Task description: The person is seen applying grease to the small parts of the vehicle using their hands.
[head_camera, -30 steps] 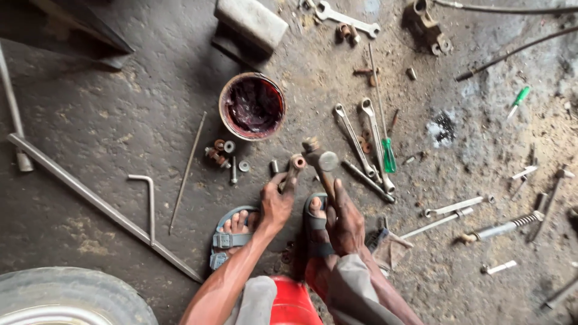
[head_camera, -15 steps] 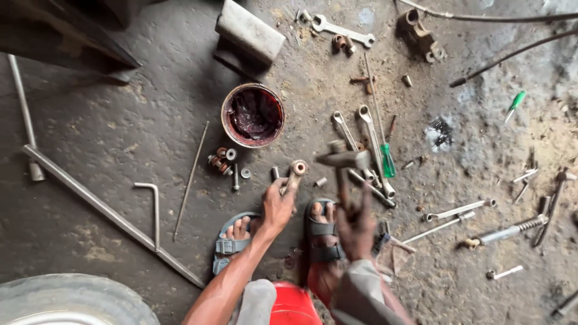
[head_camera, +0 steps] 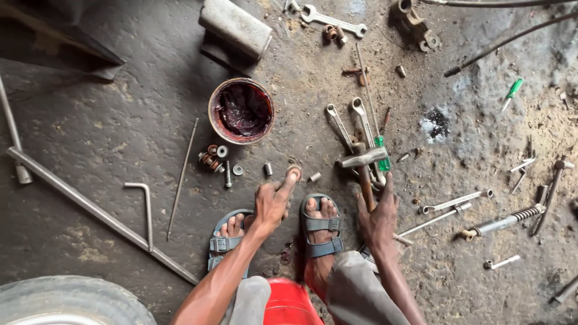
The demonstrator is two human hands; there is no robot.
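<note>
Far left: tyre (head_camera: 66, 301) at bottom corner, long steel bar (head_camera: 96, 210) running diag across the concrete floor (head_camera: 120, 120), bent L-shaped rod (head_camera: 144, 207) just beside it, thin straight rod (head_camera: 182, 174) further rt. Top centre: grey metal block (head_camera: 236, 27). Below it an open tin of dark red grease (head_camera: 241, 111). Near the tin, a cluster of washers, nuts + a bolt (head_camera: 218, 159) on the floor.

Left hand (head_camera: 271, 204) reaches fwd over the left sandalled foot (head_camera: 227, 238); thumb + index pinch a small rusty ring-shaped washer (head_camera: 293, 173), held just above the floor, other fingers loosely curled. Right foot in sandal (head_camera: 322, 232) sits btwn the two hands.

Right hand (head_camera: 379, 219) wraps the wooden handle of a hammer (head_camera: 363, 161), fingers closed around it, index partly extended; steel head is up, over two combination spanners (head_camera: 346, 123) and a green-handled screwdriver (head_camera: 382, 153).

Rt side: more spanners (head_camera: 456, 200), a rod with a coil spring (head_camera: 504, 221), small green screwdriver (head_camera: 512, 90), scattered bolts. Red container (head_camera: 288, 304) at bottom, btwn the knees.
</note>
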